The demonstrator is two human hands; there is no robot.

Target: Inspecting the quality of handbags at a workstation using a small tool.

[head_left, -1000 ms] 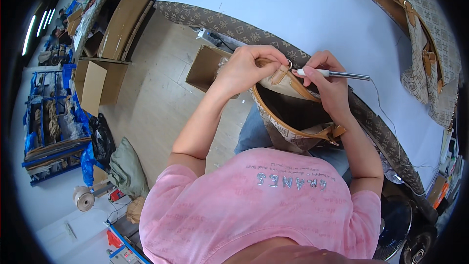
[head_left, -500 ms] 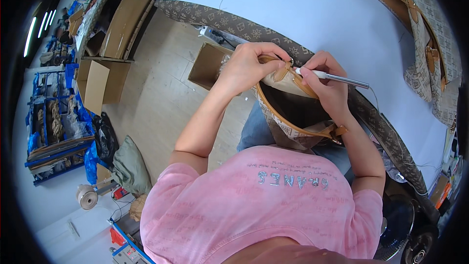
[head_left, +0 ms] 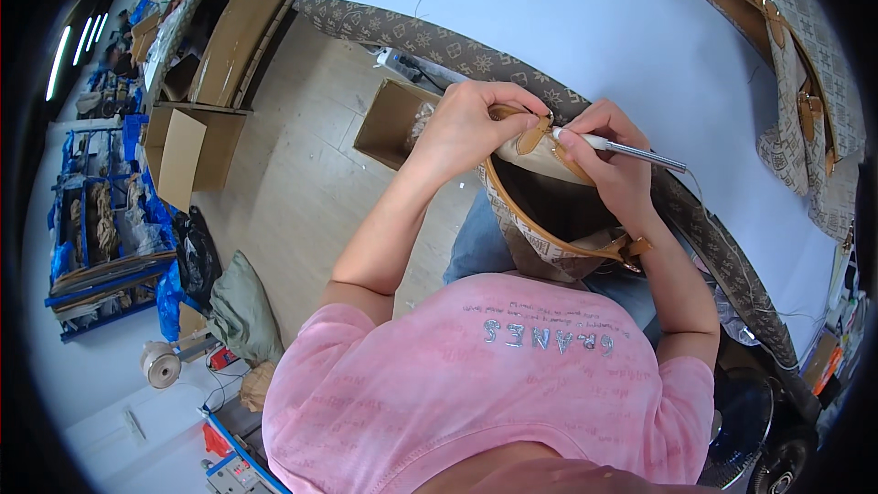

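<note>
A patterned beige handbag (head_left: pixel 533 242) with tan trim lies over my lap, its dark inside showing. My left hand (head_left: pixel 466 123) is closed, pinching the tan handle end beside a leather tab (head_left: pixel 530 139) on the bag's upper edge. In my right hand (head_left: pixel 615 160) is a slim pen-like tool (head_left: pixel 640 154), white at the front and silver at the back. Its front end points left, close to the tab and my left fingertips. Whether the tip touches the bag, I cannot tell.
A white-topped table (head_left: pixel 549 9) with a brown patterned edge curves ahead and right. Another patterned bag (head_left: pixel 796 82) lies at its far right. An open cardboard box (head_left: pixel 384 123) stands on the floor to the left. A black fan (head_left: pixel 739 425) is at lower right.
The pen-like tool's back end has shifted slightly left and down. Both hands keep nearly the same place and hold on the bag and the tool.
</note>
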